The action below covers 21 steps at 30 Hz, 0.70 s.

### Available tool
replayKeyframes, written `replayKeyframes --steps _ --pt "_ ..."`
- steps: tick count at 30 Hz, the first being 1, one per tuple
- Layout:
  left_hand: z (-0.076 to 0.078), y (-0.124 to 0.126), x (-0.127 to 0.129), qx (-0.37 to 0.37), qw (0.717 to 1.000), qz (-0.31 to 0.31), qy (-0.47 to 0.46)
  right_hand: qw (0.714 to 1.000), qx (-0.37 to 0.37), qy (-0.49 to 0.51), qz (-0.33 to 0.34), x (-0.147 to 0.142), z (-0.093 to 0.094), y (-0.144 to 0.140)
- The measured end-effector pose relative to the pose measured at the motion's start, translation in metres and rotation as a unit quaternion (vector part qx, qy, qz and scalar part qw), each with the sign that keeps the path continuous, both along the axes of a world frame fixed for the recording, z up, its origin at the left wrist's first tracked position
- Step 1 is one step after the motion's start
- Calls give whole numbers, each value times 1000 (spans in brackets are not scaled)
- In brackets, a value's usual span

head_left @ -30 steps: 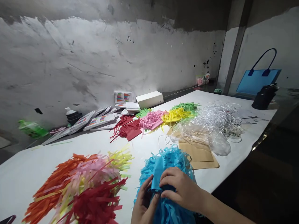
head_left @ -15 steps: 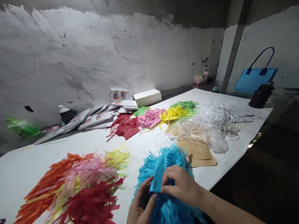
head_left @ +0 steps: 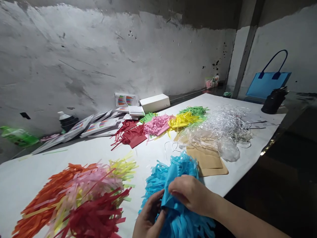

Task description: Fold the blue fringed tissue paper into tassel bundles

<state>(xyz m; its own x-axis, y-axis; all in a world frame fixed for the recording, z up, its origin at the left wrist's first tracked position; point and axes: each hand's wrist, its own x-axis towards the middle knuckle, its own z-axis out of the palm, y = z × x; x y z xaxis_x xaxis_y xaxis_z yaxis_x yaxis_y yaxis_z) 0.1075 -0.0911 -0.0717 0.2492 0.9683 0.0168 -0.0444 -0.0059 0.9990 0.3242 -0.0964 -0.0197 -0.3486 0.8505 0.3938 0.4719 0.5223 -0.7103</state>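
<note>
**Both hands pinch a blue tissue tassel**

The right hand [head_left: 192, 195] curls narrow, fingers and thumb closed on the folded top of the blue fringed tissue [head_left: 177, 185]; the left hand [head_left: 148, 219] cups from below, thumb pressed to the same fold; the tissue is thin, matte and soft, cut into long limp strips, and lies at the near edge of the white worktop [head_left: 81, 153]; left of the tissue sprawls a ragged heap of orange, pink, yellow and red fringe [head_left: 76, 198]; beyond it lie flat brown paper bags [head_left: 210, 163] under crinkled clear plastic [head_left: 220, 132].
</note>
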Motion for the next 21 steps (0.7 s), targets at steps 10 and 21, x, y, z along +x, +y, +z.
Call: replayKeyframes --steps 10,21 --pt "2 3 1 -4 1000 7 14 942 262 -185 -95 -20 -19 -19" --pt "6 5 0 -27 998 49 9 954 227 -167 -104 -13 -23 -22"
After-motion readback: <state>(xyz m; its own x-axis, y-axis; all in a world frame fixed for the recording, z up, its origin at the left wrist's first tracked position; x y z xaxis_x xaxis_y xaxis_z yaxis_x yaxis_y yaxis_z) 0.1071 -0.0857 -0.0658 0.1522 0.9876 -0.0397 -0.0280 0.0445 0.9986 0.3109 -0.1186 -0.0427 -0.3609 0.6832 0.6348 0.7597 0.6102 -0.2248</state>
